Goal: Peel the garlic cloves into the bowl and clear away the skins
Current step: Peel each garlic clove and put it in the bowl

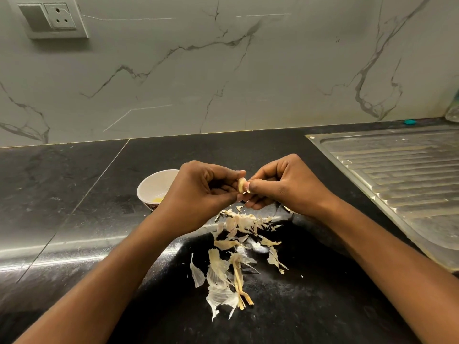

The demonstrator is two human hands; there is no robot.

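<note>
Over the skins (218,268), both hands (198,194) (288,187) pinch a clove (241,184).

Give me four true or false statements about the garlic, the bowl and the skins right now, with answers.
1. The left hand and the right hand both pinch one garlic clove. True.
2. The bowl stands right of the hands. False: it stands left, partly behind the left hand.
3. Loose skins lie on the dark counter below the hands. True.
4. The skins are piled on the steel draining board. False: they lie on the counter, left of it.
</note>
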